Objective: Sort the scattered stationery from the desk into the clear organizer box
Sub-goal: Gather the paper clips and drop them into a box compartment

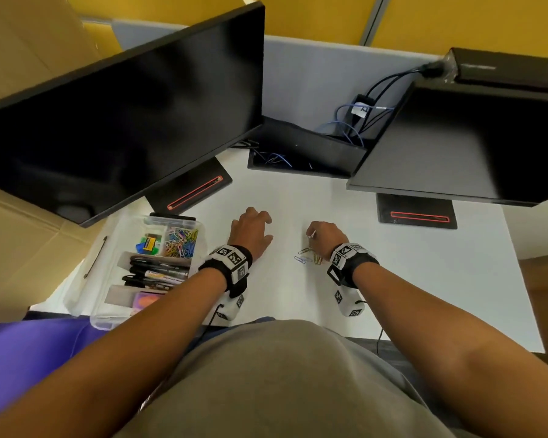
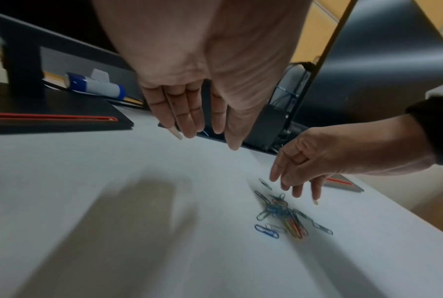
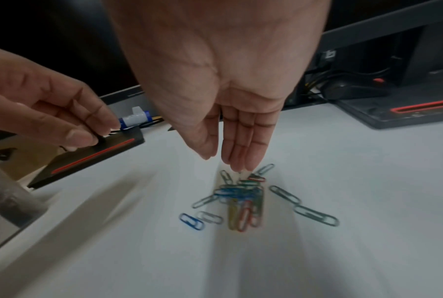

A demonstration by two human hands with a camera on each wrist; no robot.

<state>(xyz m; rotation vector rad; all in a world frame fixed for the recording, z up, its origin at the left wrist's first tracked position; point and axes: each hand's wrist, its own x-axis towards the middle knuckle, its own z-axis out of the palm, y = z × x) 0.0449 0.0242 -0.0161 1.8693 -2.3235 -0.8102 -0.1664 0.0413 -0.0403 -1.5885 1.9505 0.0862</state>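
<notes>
White desk (image 1: 424,279) ran under two dark monitors — left monitor (image 1: 124,121) and right monitor (image 1: 472,147), each on black base with red slot. Grey partition (image 1: 314,74) stood behind, yellow wall (image 1: 329,14) above. Cables (image 1: 355,121) tangled between screens — cardboard box (image 1: 19,52) at left.

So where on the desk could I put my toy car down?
There is bare white desk right of the paper clips, in front of the right monitor's base. More lies between the two hands. The left edge is crowded by the organizer box.
</notes>
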